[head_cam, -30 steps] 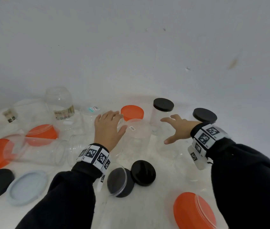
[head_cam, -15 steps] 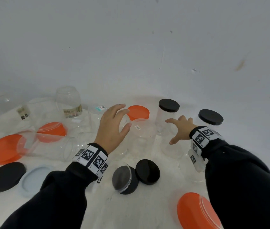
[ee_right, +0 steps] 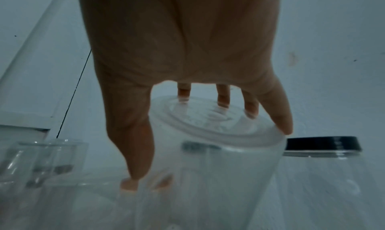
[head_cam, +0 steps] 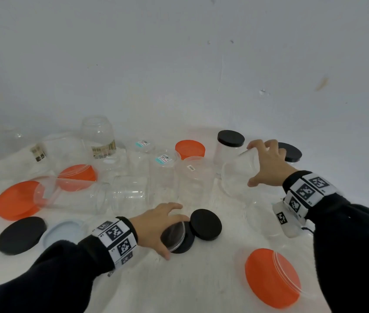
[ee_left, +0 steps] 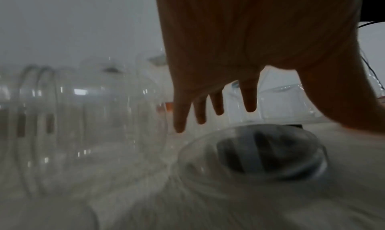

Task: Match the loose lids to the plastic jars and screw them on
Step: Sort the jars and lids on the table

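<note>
Several clear plastic jars stand or lie on the white table (head_cam: 179,285). My right hand (head_cam: 253,164) grips an upturned clear jar (head_cam: 237,177), tilted off the table. In the right wrist view its fingers (ee_right: 279,121) press on the jar's base (ee_right: 208,123) and the thumb runs down the side. My left hand (head_cam: 167,230) spreads over the end of a small clear jar (head_cam: 175,233) lying on a black lid (head_cam: 184,245). In the left wrist view its fingers (ee_left: 180,121) hang straight above that jar (ee_left: 250,152). A second loose black lid (head_cam: 206,224) lies beside it.
Loose lids lie around: orange ones (head_cam: 18,199) (head_cam: 271,279), a large black one (head_cam: 20,236) and a pale blue one (head_cam: 63,231). Two jars with black lids on (head_cam: 229,147) (head_cam: 292,152) stand at the back right. A white wall rises behind.
My left hand has drawn back from the middle jars down to the small jar by the black lids. My right hand has reached out, taken hold of an upturned jar and tilted it.
</note>
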`<action>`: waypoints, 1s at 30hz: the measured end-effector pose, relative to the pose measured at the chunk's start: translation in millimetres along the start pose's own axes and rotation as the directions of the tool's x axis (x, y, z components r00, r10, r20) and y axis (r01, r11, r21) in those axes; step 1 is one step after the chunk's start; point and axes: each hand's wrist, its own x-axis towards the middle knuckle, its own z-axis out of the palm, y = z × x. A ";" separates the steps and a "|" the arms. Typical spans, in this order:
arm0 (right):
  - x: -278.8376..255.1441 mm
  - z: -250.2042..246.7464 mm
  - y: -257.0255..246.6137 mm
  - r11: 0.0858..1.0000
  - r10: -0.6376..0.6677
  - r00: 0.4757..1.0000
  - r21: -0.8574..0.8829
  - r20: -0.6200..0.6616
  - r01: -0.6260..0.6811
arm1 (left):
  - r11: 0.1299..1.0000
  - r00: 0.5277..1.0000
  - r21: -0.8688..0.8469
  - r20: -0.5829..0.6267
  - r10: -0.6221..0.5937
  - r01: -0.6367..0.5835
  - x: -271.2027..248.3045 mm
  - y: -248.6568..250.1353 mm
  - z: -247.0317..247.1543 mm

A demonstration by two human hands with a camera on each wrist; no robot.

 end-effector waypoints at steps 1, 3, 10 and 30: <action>-3.7 -0.3 1.0 1.000 0.002 1.000 0.022 -0.016 -0.001 | 1.000 0.999 0.011 0.039 -0.019 0.019 1.2 -1.7 4.1; -12.2 -1.1 2.2 0.998 -0.005 0.998 0.064 -0.055 0.008 | 0.996 0.993 0.067 0.097 -0.066 0.060 3.0 -4.0 11.2; -47.2 -4.0 -8.3 0.973 -0.029 0.980 0.220 -0.196 0.073 | 0.995 0.996 0.034 -0.006 -0.090 0.091 0.1 -0.3 11.9; -148.8 80.3 -48.1 0.688 0.261 0.953 0.723 -0.156 -0.070 | 0.837 0.919 -0.526 -0.385 -0.078 -0.149 -78.9 11.2 4.3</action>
